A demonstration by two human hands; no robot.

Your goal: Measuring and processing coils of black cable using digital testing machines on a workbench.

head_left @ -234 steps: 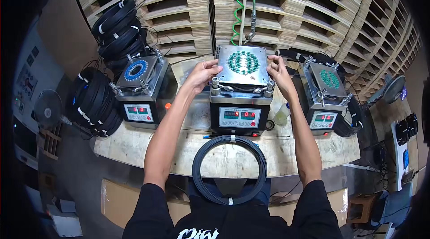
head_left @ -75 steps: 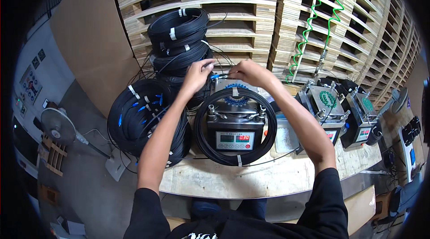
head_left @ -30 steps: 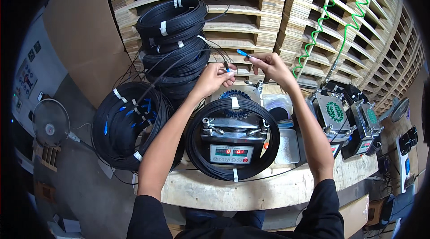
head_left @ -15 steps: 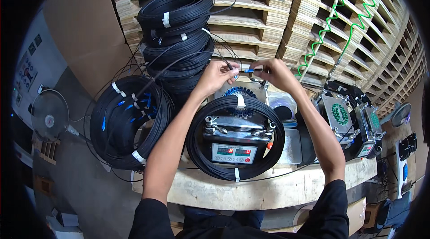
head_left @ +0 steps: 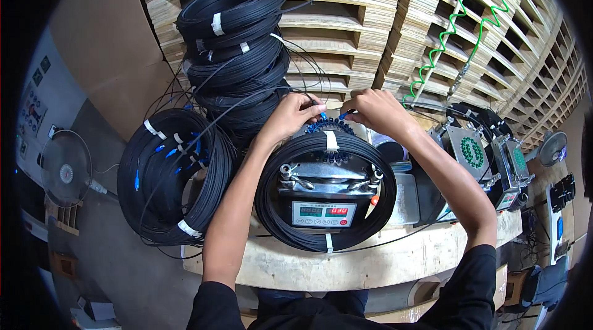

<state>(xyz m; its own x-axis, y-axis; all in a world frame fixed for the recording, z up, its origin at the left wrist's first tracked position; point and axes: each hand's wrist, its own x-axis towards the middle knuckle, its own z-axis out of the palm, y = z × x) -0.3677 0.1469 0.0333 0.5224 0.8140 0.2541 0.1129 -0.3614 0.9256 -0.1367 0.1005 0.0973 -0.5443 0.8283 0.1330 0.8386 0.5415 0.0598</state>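
Working at the middle of the tabletop [head_left: 278, 273], over a press-like machine [head_left: 302, 169]. Left hand [head_left: 293, 118] pinched on a blue connector [head_left: 323, 115]; right hand [head_left: 378, 111] pinched on a second blue connector [head_left: 343, 115], at the far edge of the plate. A ring of blue connectors [head_left: 332, 125] sits on that plate, so we judge most places filled. Left over, as we read it: the two in our fingers, which we cannot tell to be seated or just above. Gaps elsewhere cannot be ruled out, since part of the ring is hidden.

In the way: a black cable coil [head_left: 264, 193] standing upright before the machine, its top crossing the ring (the lit panel [head_left: 324, 214] shows through the loop). Loose cable strands [head_left: 307, 61] hang behind our left hand, from a tall coil stack [head_left: 238, 73]. More coils [head_left: 133, 197] lie left; a shallow tray [head_left: 404, 197] sits right, then two machines with green rings [head_left: 472, 152]. Pallets [head_left: 327, 36] back everything.
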